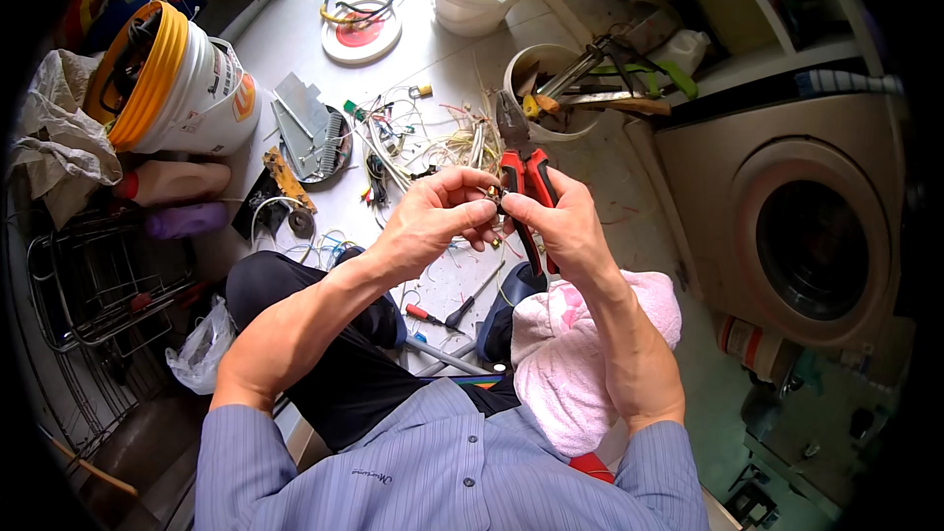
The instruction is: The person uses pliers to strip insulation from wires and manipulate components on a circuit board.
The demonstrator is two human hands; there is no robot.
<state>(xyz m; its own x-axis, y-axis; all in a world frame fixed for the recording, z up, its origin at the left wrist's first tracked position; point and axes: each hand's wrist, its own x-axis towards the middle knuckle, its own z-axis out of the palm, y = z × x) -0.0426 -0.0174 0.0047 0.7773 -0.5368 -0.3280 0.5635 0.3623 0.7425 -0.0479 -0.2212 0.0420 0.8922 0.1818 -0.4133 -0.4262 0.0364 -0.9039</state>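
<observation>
Both hands meet in front of me above the floor. My left hand (444, 205) pinches a small dark piece with a brassy part (497, 194) between thumb and fingertips. The thumb and forefinger of my right hand (559, 226) touch the same piece, whose exact kind is too small to make out. Combination pliers (513, 128) with red and black handles rest in my right hand, jaws pointing away from me. Below and beyond lies a tangle of thin wires (472, 149) with small connectors. Two screwdrivers lie near my feet, one with a red handle (423, 315).
A white bucket with a yellow rim (197, 88) stands at left beside a round tray of metal parts (320, 138). Farther off are a cable reel (362, 34) and tool buckets (521, 69). A pink towel (590, 354) covers my right knee; a washing machine (708, 177) stands right.
</observation>
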